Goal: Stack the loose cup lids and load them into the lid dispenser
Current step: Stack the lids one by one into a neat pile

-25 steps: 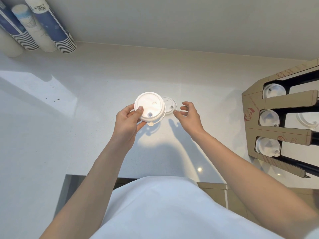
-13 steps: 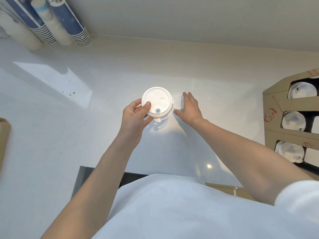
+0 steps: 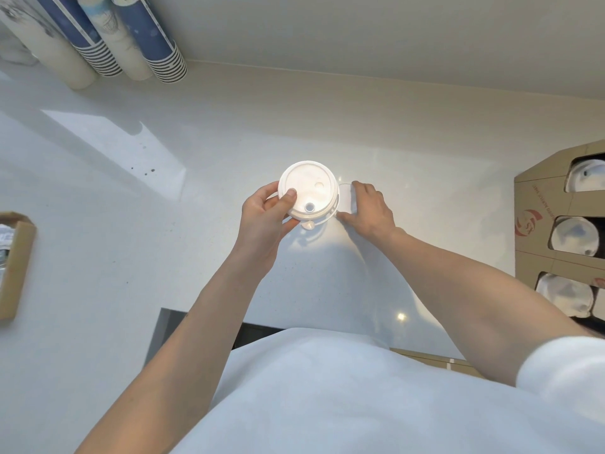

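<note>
Lids gathered so far sit in our left hand (image 3: 265, 221), which grips the stack of lids (image 3: 307, 191) from its near side, thumb on top and fingers curled under, holding it just above the counter (image 3: 229, 152). Just beside it, our right hand (image 3: 370, 208) is closed over the last loose lid (image 3: 346, 198), which lies flat on the counter and partly tucked under the stack's edge; whether it is pinched yet or only covered, we cannot tell. To do this well, we should catch the rim between thumb and fingertips, tip it up, and seat it squarely on the stack, sip holes in line, so nothing sits crooked. Farther right stands the lid dispenser (image 3: 537, 224), well apart, its three openings already showing lids. At the far left lean the sleeves of paper cups (image 3: 140, 37).
</note>
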